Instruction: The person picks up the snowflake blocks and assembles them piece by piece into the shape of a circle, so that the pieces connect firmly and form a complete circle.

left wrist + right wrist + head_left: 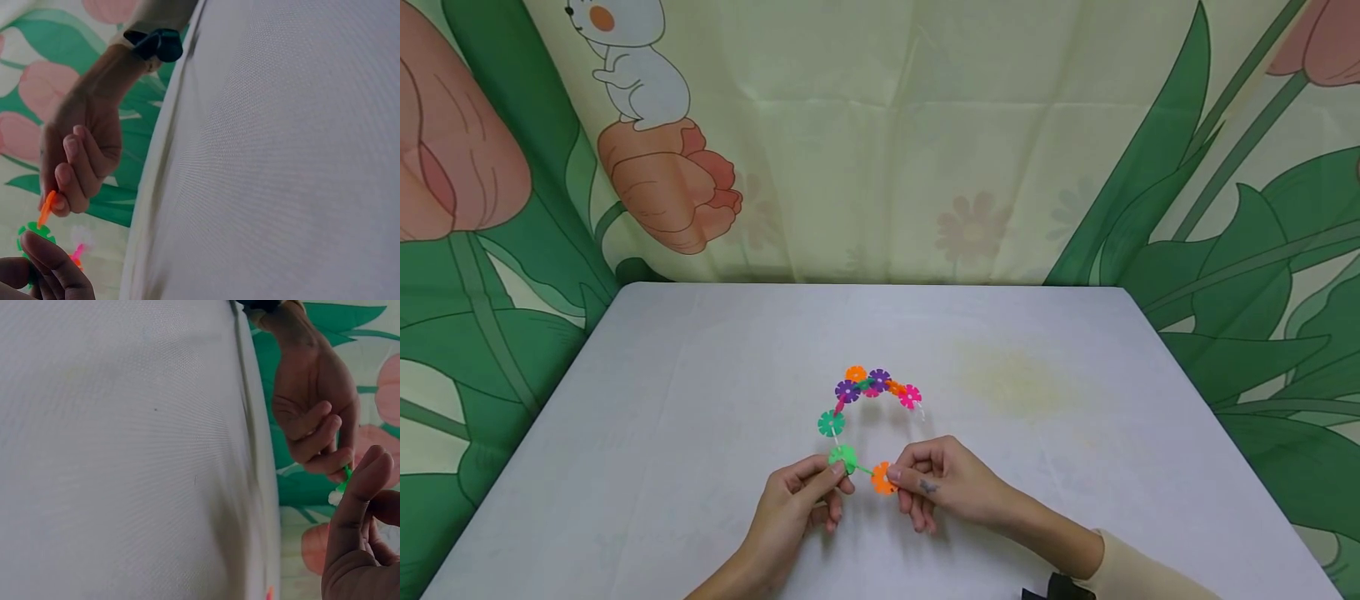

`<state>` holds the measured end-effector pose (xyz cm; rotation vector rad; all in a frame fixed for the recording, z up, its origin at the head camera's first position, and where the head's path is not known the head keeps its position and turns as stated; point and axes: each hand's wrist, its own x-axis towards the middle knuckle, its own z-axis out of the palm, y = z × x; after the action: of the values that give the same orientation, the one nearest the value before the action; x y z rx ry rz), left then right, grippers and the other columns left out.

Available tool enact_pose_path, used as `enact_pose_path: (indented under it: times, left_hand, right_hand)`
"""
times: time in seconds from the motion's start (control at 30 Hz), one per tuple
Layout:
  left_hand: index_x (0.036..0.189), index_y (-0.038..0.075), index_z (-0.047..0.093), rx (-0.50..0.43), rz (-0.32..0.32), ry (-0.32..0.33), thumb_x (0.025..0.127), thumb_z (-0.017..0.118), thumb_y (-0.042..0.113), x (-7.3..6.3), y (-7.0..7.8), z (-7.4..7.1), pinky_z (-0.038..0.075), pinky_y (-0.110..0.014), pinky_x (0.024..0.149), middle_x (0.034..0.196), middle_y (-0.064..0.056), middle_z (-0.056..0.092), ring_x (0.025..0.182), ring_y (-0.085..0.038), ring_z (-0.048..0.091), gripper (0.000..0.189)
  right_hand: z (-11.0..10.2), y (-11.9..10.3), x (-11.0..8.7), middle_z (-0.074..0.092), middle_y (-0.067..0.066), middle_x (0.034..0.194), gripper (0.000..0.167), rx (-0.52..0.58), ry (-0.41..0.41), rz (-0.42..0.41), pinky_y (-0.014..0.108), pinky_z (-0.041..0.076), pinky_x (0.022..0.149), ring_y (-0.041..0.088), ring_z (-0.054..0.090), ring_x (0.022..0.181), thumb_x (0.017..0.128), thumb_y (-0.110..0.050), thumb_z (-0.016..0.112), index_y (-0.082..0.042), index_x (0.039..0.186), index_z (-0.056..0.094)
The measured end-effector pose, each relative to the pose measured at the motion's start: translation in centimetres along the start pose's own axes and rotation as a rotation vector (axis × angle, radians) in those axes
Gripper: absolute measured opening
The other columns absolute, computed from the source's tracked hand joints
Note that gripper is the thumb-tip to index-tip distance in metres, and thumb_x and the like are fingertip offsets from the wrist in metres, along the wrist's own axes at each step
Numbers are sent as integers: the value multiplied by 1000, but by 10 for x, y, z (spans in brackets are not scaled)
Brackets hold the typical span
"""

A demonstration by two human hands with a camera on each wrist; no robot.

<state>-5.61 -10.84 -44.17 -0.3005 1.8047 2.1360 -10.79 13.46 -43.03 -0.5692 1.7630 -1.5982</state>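
Note:
A chain of colourful notched plastic snowflake discs curves above the white table, its far end bending to the right. My left hand (797, 500) pinches a light green disc (844, 457) between thumb and fingers. Between the thumb and index finger of my right hand (951, 487) is an orange disc (882, 478) at the chain's near end. A thin green disc (864, 470), seen edge-on, links these two. Further along come a teal disc (831, 423), a purple disc (847, 392) and a pink disc (910, 397). In the right wrist view, my right fingers hide the orange disc.
A white cloth covers the table (662, 417), with a faint yellowish stain (1026, 379) right of the chain. Behind it hangs a curtain (850, 167) printed with tulips, leaves and a rabbit on a carrot. A black strap (156, 45) circles my right wrist.

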Motion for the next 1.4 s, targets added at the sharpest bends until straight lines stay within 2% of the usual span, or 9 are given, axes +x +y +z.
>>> enact_pose_path:
  times: [0.37,0.67,0.9,1.07,1.23,1.4]
  left_hand:
    - [108,-6,68,11,14,-11,101,71,31,-2,1,3,52,-22,59,84,3,73,62,-10,57,38]
    - [107,-5,68,9,23,-10,101,72,30,-2,-2,5,52,-21,59,82,3,72,62,-10,56,36]
    - [103,-3,67,3,20,-7,101,72,29,-2,-3,5,51,-21,59,80,4,71,62,-10,55,32]
    - [101,-2,67,8,15,1,101,72,29,-2,-3,6,50,-21,58,80,4,71,61,-9,55,31]
    - [100,-2,66,-1,14,18,100,73,28,-1,-3,8,50,-21,57,79,3,70,61,-9,54,31]
    - [98,-2,66,3,21,39,100,73,26,1,-4,8,50,-21,57,77,3,70,60,-9,54,29]
  right_hand:
    - [4,-6,-4,59,47,85,42,-17,38,14,19,56,54,6,64,54,107,-23,64,18,100,61]
    - [6,-3,-5,58,48,86,43,14,60,11,19,56,54,6,64,54,107,-23,64,19,101,61]
    - [8,-2,-5,62,37,79,43,23,81,18,19,56,53,6,64,53,107,-23,65,19,99,61]
    - [9,-1,-4,58,47,84,44,31,86,23,19,56,53,6,63,54,107,-24,65,19,100,61]
    - [10,-1,-3,58,48,86,45,33,91,20,20,57,54,6,63,54,107,-25,65,19,100,61]
    - [11,0,-1,66,25,76,45,40,110,27,20,57,55,6,64,55,106,-25,66,19,101,61]
